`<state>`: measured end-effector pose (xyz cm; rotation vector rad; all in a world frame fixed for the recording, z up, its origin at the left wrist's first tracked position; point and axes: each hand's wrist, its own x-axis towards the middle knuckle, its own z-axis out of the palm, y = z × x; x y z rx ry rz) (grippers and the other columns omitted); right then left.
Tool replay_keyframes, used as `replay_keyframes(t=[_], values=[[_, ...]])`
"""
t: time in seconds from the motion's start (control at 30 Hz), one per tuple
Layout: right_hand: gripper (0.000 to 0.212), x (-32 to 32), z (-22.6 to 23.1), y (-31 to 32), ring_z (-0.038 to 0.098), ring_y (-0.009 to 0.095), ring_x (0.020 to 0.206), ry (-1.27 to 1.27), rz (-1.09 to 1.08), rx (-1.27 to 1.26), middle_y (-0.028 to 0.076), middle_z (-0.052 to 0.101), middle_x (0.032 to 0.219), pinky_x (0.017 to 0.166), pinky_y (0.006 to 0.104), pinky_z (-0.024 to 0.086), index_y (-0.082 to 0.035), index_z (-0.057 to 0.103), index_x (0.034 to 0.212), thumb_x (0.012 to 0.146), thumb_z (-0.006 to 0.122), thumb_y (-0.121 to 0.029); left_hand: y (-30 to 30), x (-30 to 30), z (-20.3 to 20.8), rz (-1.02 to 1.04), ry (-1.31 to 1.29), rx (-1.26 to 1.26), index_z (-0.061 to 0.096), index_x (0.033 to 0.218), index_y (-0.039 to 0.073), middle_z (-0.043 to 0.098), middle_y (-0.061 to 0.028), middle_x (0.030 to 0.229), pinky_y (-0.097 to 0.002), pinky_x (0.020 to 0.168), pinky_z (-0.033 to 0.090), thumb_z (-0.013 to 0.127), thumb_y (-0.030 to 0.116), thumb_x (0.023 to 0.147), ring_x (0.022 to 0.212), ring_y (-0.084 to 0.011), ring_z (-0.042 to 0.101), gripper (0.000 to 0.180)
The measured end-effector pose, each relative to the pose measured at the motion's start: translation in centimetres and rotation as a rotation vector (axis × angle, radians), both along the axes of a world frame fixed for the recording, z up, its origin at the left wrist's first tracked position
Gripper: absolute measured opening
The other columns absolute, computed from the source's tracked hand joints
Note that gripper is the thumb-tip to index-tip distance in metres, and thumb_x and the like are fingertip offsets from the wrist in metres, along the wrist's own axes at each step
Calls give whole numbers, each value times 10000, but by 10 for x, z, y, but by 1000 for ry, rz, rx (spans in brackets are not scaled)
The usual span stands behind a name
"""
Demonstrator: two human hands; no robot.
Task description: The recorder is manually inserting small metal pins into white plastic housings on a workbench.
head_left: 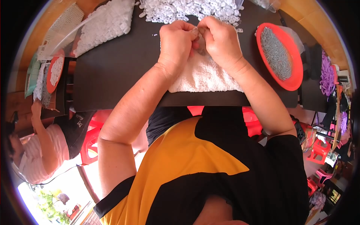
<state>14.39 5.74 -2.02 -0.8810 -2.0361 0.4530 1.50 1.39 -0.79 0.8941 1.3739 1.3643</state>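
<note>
My left hand and my right hand meet over a whitish towel on the dark table. Both are closed, thumbs and fingers pinched together with the tips almost touching. Whatever is between the fingertips is too small and hidden to make out. Just beyond my hands lies a heap of small white plastic pieces, each with holes in it. To the right of my right hand, a red oval basin holds many small grey metal screws or pins.
A clear bag or bin of white pieces stands at the far left, beside a white basket. Purple items lie at the right. Another person sits at the left, reaching toward a table with a red bowl.
</note>
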Motion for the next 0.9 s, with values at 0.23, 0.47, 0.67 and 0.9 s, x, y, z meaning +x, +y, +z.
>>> replay_keyframes(t=[0.23, 0.47, 0.67, 0.9], values=[[223, 28, 34, 35, 576, 72, 727, -97, -19, -278, 16, 663, 753, 652, 239, 452, -50, 692, 1046, 836, 618, -30, -1, -5, 2, 40, -167, 4, 614, 924, -30, 625, -97, 785, -265, 459, 410, 630, 76, 887, 593, -147, 564, 113], [142, 1, 30, 64, 664, 278, 797, -660, -124, 24, 89, 691, 812, 697, 390, 493, -104, 706, 913, 809, 681, -197, 3, -9, 1, 56, -257, -1, 606, 936, -30, 627, -101, 783, -268, 467, 414, 625, 65, 884, 597, -151, 568, 110], [136, -3, 12, 78, 646, 309, 801, -848, -103, 243, 97, 686, 849, 690, 419, 486, -111, 692, 884, 829, 666, -232, 4, -9, 1, 30, -278, 17, 607, 924, -39, 625, -98, 765, -268, 467, 415, 626, 54, 870, 595, -153, 571, 109], [97, 27, 39, 58, 562, 131, 657, -301, 104, -216, 62, 607, 704, 639, 265, 437, -6, 637, 888, 836, 607, -82, 2, -9, 5, 34, -315, -5, 605, 935, -41, 626, -101, 773, -272, 483, 412, 621, 57, 872, 604, -157, 572, 118]])
